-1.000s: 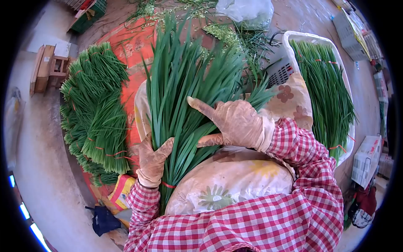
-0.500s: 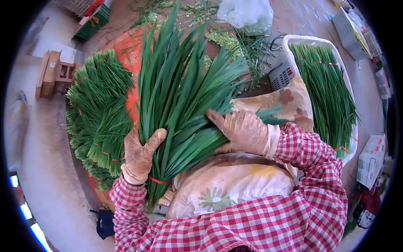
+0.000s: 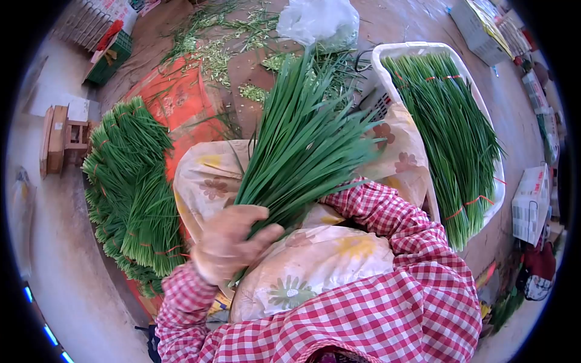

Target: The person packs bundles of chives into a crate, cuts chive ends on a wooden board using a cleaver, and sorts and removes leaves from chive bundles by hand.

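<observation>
Head view, white basket (image 3: 500, 175) holding banded green stalks (image 3: 445, 139), green crate (image 3: 111, 59) upper left.

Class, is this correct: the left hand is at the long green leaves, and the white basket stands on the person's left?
Wrong side: the head view shows the white basket on the person's right. The left hand is at the long green leaves.

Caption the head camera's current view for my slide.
Left hand at a leafy green bunch, between piled bundles and a filled white crate.

No legible txt; print on white box (image 3: 530, 206) too small to read.
</observation>
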